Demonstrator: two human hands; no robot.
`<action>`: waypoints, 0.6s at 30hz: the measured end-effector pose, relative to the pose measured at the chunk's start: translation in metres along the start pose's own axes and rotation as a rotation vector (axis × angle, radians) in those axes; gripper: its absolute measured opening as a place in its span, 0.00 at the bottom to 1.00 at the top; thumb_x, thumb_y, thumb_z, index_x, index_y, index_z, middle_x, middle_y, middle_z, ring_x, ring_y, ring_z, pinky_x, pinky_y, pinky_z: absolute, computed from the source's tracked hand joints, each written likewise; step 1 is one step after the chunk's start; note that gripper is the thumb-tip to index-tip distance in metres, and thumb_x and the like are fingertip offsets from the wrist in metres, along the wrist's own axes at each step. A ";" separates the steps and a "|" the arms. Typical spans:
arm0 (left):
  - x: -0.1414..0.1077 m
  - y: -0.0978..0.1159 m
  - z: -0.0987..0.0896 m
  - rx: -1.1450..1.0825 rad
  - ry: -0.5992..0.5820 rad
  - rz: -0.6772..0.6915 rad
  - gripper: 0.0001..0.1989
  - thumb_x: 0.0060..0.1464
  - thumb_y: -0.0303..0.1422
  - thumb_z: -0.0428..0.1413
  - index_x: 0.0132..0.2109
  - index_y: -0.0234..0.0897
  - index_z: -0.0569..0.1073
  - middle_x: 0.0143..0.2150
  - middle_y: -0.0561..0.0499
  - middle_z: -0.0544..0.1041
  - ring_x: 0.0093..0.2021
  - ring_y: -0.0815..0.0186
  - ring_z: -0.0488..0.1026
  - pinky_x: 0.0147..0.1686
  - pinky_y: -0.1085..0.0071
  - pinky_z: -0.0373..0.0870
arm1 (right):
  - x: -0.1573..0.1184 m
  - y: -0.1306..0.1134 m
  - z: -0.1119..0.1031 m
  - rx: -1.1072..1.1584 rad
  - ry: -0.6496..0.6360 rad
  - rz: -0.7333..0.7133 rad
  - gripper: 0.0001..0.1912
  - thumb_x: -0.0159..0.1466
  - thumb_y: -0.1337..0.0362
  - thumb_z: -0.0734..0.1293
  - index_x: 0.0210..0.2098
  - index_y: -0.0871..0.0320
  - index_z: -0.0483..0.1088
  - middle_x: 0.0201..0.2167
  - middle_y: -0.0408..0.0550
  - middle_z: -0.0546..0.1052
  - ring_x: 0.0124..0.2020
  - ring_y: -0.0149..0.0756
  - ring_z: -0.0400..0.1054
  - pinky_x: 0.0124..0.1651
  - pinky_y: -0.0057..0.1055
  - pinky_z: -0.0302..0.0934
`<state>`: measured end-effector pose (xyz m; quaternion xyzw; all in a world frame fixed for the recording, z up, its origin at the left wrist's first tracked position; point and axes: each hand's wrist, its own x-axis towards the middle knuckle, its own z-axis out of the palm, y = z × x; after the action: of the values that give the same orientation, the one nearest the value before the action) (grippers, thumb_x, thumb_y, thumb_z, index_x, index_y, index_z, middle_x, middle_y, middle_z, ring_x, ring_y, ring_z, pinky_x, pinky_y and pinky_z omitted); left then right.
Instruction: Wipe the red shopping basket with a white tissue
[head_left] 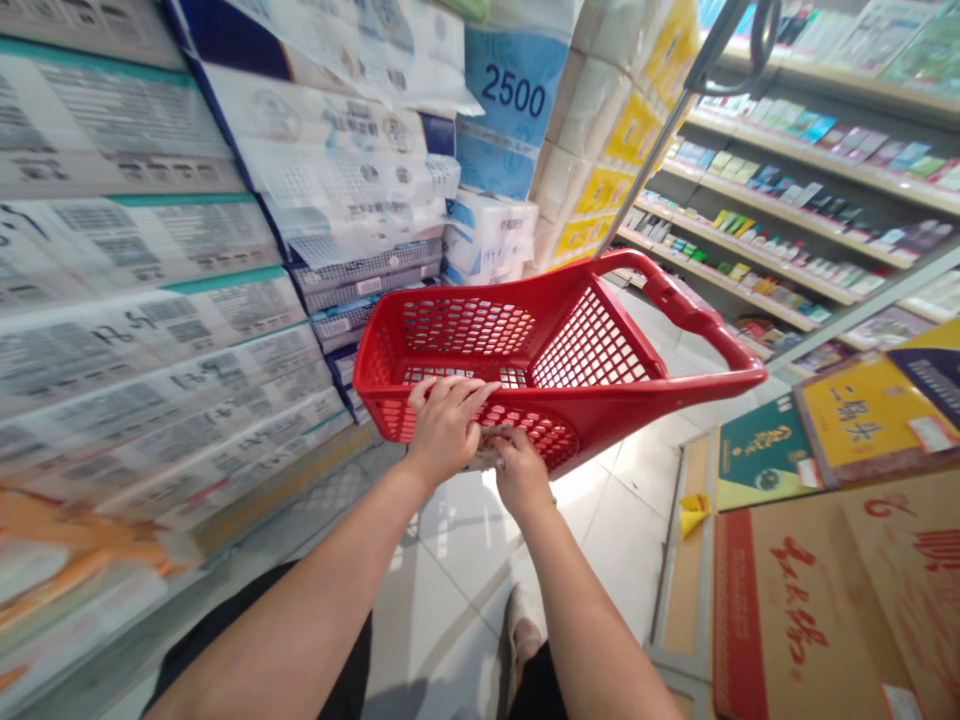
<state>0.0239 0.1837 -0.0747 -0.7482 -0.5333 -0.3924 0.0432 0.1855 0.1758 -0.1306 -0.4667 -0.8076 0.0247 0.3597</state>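
Observation:
A red plastic shopping cart (pixel 480 393) with perforated sides stands in front of me, and no goods show inside it. My left hand (pixel 446 425) is hooked over its near rim, fingers curled onto the top edge. Lower down, against the outside of the near side, my right hand (pixel 521 470) is closed, its fingers pinched on a small crumpled cloth (pixel 487 447) of mottled grey-brown. Part of the cloth is hidden by my fingers. The cart's handle (pixel 697 315) points to the right, away from both hands.
Stacked paper packs (pixel 187 300) rise along the left. Tissue packs (pixel 510 110) stand behind the cart. Shelves of small boxes (pixel 780 200) fill the right back. Cardboard cartons (pixel 817 600) sit at the lower right. My shoe (pixel 525 610) is on the tiled floor (pixel 442 560).

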 end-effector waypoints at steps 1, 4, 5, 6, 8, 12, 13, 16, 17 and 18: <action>0.000 0.000 0.000 -0.003 0.001 -0.001 0.30 0.50 0.22 0.52 0.59 0.51 0.68 0.53 0.52 0.75 0.56 0.58 0.66 0.59 0.53 0.47 | 0.000 0.001 0.000 -0.001 -0.018 -0.002 0.17 0.63 0.73 0.59 0.46 0.57 0.74 0.45 0.53 0.73 0.47 0.37 0.68 0.50 0.31 0.67; 0.001 0.001 -0.001 -0.014 -0.003 -0.004 0.29 0.51 0.22 0.51 0.58 0.50 0.69 0.53 0.52 0.76 0.57 0.58 0.66 0.60 0.52 0.47 | -0.001 0.007 -0.002 -0.035 0.088 0.033 0.16 0.64 0.72 0.59 0.46 0.57 0.74 0.46 0.54 0.72 0.50 0.39 0.67 0.55 0.35 0.64; 0.001 0.001 -0.001 -0.017 -0.004 -0.006 0.28 0.51 0.22 0.51 0.58 0.50 0.69 0.52 0.52 0.76 0.57 0.58 0.66 0.60 0.52 0.46 | -0.002 0.009 -0.002 -0.055 0.098 0.056 0.16 0.63 0.72 0.59 0.46 0.57 0.74 0.45 0.54 0.72 0.50 0.40 0.67 0.55 0.36 0.64; 0.001 0.001 -0.001 -0.019 -0.004 -0.007 0.28 0.50 0.22 0.51 0.58 0.50 0.69 0.52 0.52 0.76 0.57 0.58 0.66 0.60 0.52 0.46 | -0.002 0.010 -0.003 -0.075 0.072 0.079 0.16 0.62 0.72 0.60 0.45 0.57 0.75 0.45 0.53 0.72 0.48 0.40 0.67 0.54 0.35 0.64; 0.001 0.001 0.000 -0.021 -0.006 -0.011 0.28 0.50 0.22 0.50 0.57 0.49 0.69 0.52 0.52 0.76 0.57 0.58 0.65 0.60 0.52 0.46 | -0.003 0.012 -0.003 -0.098 -0.040 0.100 0.15 0.59 0.73 0.63 0.43 0.56 0.75 0.44 0.51 0.73 0.45 0.39 0.69 0.49 0.33 0.66; 0.002 -0.001 -0.001 -0.030 -0.017 0.003 0.28 0.50 0.22 0.50 0.57 0.48 0.69 0.52 0.52 0.76 0.57 0.58 0.65 0.60 0.51 0.46 | -0.002 0.009 -0.006 -0.083 -0.006 0.075 0.15 0.62 0.72 0.61 0.44 0.57 0.75 0.44 0.52 0.72 0.47 0.39 0.68 0.52 0.33 0.64; 0.002 -0.002 -0.001 -0.033 -0.019 0.008 0.27 0.51 0.23 0.50 0.57 0.49 0.69 0.52 0.52 0.76 0.57 0.58 0.65 0.60 0.51 0.46 | -0.002 0.009 -0.007 -0.087 0.023 0.081 0.15 0.63 0.71 0.60 0.45 0.58 0.75 0.44 0.53 0.72 0.48 0.39 0.67 0.53 0.34 0.64; 0.001 -0.003 -0.001 -0.040 -0.006 0.005 0.26 0.52 0.24 0.50 0.57 0.49 0.70 0.51 0.52 0.76 0.56 0.58 0.65 0.60 0.51 0.47 | -0.001 0.008 -0.010 -0.128 -0.062 0.140 0.15 0.60 0.73 0.63 0.44 0.57 0.75 0.44 0.51 0.73 0.46 0.39 0.68 0.51 0.32 0.65; 0.001 -0.004 -0.001 -0.041 0.000 -0.001 0.25 0.52 0.24 0.50 0.56 0.49 0.70 0.51 0.52 0.76 0.56 0.58 0.66 0.60 0.51 0.47 | -0.001 0.008 -0.010 -0.135 -0.105 0.153 0.15 0.59 0.73 0.63 0.43 0.56 0.75 0.44 0.51 0.73 0.45 0.39 0.69 0.50 0.32 0.66; 0.001 -0.004 -0.001 -0.043 0.006 -0.006 0.25 0.52 0.24 0.51 0.56 0.48 0.71 0.51 0.52 0.76 0.56 0.58 0.66 0.60 0.51 0.47 | -0.001 0.008 -0.010 -0.135 -0.125 0.155 0.15 0.59 0.73 0.64 0.43 0.56 0.75 0.45 0.51 0.73 0.45 0.38 0.69 0.49 0.31 0.66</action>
<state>0.0202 0.1853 -0.0744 -0.7462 -0.5266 -0.4062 0.0275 0.1980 0.1764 -0.1268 -0.5486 -0.7897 0.0271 0.2731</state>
